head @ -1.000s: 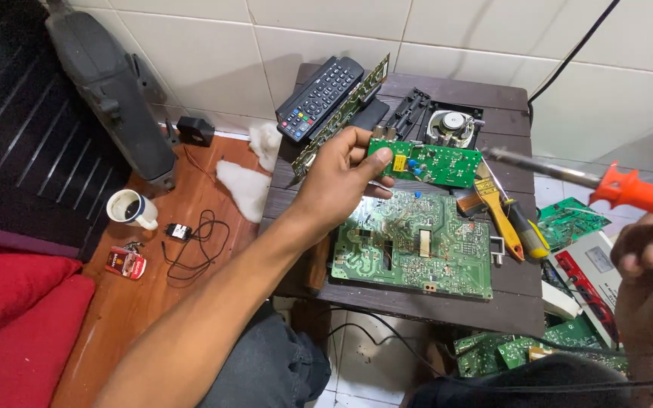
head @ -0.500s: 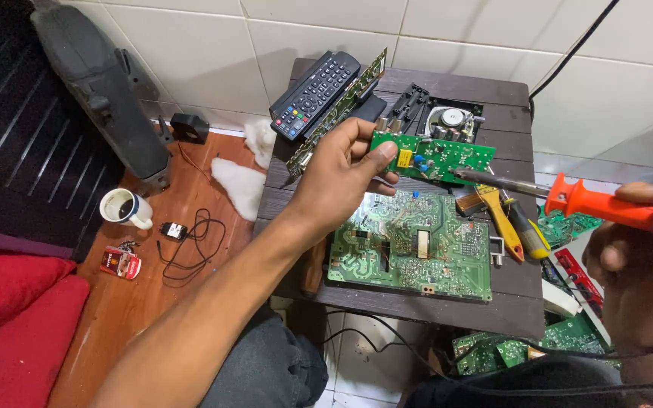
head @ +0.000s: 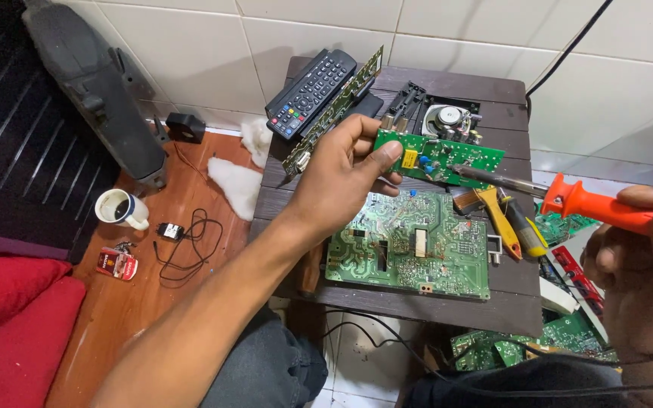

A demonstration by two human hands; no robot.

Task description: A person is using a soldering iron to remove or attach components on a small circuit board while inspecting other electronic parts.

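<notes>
My left hand (head: 339,181) grips the left end of a small green circuit board (head: 447,155) and holds it up over the dark wooden table (head: 508,298). My right hand (head: 640,261) is closed around the orange handle of a soldering iron (head: 595,208). Its metal tip points left and touches the small board's right part. Below them a large green circuit board (head: 410,245) lies flat on the table.
A black remote (head: 310,92) and a long narrow board lean at the table's back left, a speaker part (head: 447,119) behind. Yellow-handled tools (head: 508,219) lie right of the large board. More boards (head: 568,336) sit low right. A mug (head: 119,208), cable and small red pack are on the floor.
The soldering iron has moved left and down, and its tip now reaches the small board. My left hand has lifted the board slightly and holds it steady.
</notes>
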